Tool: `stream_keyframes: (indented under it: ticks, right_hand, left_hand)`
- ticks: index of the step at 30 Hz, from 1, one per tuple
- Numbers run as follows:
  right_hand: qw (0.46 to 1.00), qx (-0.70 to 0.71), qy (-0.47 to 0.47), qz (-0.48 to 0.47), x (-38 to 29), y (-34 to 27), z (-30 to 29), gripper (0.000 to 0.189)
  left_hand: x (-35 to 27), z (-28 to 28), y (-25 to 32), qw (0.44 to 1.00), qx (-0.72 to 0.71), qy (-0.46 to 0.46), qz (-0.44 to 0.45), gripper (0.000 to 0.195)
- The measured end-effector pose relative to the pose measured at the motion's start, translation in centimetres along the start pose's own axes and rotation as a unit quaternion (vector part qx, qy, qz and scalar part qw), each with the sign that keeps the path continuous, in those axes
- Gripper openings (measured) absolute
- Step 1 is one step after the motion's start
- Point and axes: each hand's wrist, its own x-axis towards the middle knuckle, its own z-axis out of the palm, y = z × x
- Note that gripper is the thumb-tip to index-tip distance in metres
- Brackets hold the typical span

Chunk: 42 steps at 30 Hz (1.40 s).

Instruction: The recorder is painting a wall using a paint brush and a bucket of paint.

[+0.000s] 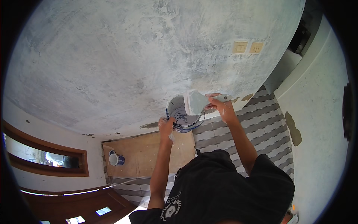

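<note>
My left hand (166,127) grips the near-left rim of a round bucket (186,129), which is tilted with its mouth up in front of the wall. Inside are grey residue and dark streaks; a thin handle loops at its right side. My right hand (222,107) holds a wide, flat-headed hand tool (198,103) by its pale handle, which has a hole at the end. Its head covers the right part of the bucket's mouth and has a whitish edge. Whether it is a brush or a scraper, I cannot tell. White smears mark both hands.
A patchy grey-white wall (120,61) rises ahead, with two switch plates (239,47). A wooden board (134,155) lies on the striped tile floor (251,123), holding a small white-and-blue tub (116,160). Left are a wood-framed window (84,159) and a wooden door (70,205); right, another wall (321,112).
</note>
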Motion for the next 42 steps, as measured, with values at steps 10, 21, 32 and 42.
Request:
stream_keyframes:
  ticks: [10, 21, 32, 42]
  right_hand:
    - [0.947, 0.138, 0.160, -0.243, 7.6, -2.7, 2.5, 0.027]
    - [0.907, -0.024, 0.230, -0.353, 10.3, 4.5, 0.6, 0.016]
    - [0.692, -0.565, -0.097, -0.437, 14.8, -9.7, -1.8, 0.034]
    - [0.421, -0.676, -0.075, -0.600, 13.1, -31.1, 12.3, 0.023]
  left_hand:
    - [0.1, 2.1, 1.9, 0.994, -0.098, -0.022, -0.045, 0.031]
    - [-1.5, -1.7, -1.9, 0.999, -0.041, -0.001, -0.031, 0.025]
    - [-2.4, -4.9, -3.9, 0.997, 0.002, 0.069, -0.045, 0.027]
    - [-3.4, -4.7, -2.7, 0.997, -0.007, 0.041, -0.072, 0.029]
